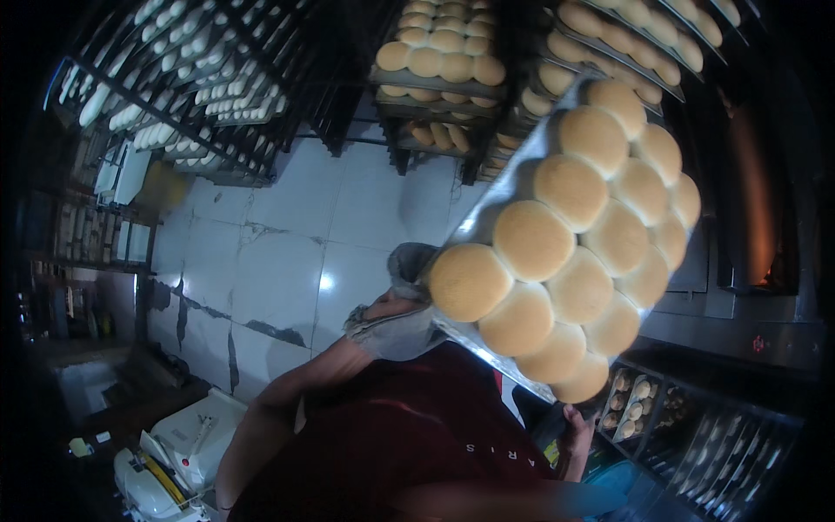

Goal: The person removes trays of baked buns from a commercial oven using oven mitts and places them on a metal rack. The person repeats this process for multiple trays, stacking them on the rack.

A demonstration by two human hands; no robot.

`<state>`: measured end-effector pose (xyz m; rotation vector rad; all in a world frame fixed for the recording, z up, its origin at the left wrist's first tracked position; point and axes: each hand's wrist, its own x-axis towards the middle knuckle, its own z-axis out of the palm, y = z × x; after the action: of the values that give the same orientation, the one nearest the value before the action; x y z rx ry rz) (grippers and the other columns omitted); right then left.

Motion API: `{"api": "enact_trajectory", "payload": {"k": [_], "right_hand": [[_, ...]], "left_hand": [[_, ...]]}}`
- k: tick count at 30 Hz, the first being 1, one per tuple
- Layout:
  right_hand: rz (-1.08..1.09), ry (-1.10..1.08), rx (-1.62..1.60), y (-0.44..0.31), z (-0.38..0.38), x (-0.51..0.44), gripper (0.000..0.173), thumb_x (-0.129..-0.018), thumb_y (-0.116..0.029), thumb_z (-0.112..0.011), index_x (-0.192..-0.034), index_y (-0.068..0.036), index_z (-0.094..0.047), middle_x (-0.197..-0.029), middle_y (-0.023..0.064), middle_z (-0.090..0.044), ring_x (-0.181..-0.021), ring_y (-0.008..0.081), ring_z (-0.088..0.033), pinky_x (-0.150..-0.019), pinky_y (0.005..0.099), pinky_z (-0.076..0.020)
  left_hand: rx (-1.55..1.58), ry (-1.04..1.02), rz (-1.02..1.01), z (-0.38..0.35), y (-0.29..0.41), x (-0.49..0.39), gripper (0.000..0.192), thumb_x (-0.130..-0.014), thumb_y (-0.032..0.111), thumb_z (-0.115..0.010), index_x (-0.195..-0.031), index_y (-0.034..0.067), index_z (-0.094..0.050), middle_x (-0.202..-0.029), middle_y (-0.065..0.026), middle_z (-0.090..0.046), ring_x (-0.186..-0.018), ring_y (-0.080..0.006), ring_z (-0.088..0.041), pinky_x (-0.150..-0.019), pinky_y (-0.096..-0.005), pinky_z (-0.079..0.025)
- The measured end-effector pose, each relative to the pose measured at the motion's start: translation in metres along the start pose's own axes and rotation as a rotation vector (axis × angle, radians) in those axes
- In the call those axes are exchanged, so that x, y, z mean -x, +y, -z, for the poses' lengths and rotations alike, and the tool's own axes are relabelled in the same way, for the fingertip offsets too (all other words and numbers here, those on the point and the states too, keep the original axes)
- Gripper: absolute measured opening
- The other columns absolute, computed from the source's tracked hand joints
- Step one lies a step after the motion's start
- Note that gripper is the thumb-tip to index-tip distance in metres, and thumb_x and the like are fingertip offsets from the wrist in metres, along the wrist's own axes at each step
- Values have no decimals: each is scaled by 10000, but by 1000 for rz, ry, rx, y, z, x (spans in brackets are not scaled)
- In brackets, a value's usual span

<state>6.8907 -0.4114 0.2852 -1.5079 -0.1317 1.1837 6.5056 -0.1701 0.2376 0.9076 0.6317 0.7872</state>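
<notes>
A metal baking tray (486, 202) full of round golden bread rolls (580, 222) is held up in front of me, slanting across the right half of the head view. The rolls sit packed against each other in rows. My left hand (393, 307) grips the left corner of the tray through a folded grey cloth (411, 336). My right hand (577, 430) holds the lower corner, thumb upward, with a dark cloth (548, 417) beside it. The tray and rolls hide the fingers underneath.
A rack of pale, elongated dough pieces (215, 98) stands at upper left. Racks of browned rolls (450, 62) rise ahead. An orange-glowing oven opening (750, 196) lies right; another tray rack (724, 457) stands lower right. A white machine (196, 437) sits lower left. Floor tiles (280, 274) are cracked.
</notes>
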Motion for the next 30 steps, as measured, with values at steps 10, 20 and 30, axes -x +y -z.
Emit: {"api": "enact_trajectory", "payload": {"k": [10, 20, 30], "right_hand": [[89, -336, 237, -11, -218, -46, 437, -864, -48, -713, -1273, 20, -575, -1170, 124, -681, -1060, 238, -671, -931, 383, -542], [25, -497, 142, -33, -337, -168, 316, -921, -66, -634, -1214, 51, -615, -1107, 157, -713, -976, 284, -717, -909, 411, -584], [-6, -479, 69, -101, -406, -252, 280, -992, -168, -635, -1193, 28, -646, -1113, 153, -726, -1004, 284, -716, -930, 402, -575]], "left_hand": [[-611, 618, -513, 142, -1, 58, 240, -893, 229, -737, -1043, 46, -702, -973, -166, -705, -819, -334, -698, -722, -415, -570], [-1236, 506, -592, 176, 119, -48, 183, -917, 194, -681, -1055, 75, -703, -1066, -171, -714, -1028, -332, -685, -887, -424, -543], [-1651, 380, -345, 118, 176, -153, 277, -912, 341, -627, -1015, 103, -723, -1035, -116, -731, -1023, -335, -677, -865, -376, -517]]}}
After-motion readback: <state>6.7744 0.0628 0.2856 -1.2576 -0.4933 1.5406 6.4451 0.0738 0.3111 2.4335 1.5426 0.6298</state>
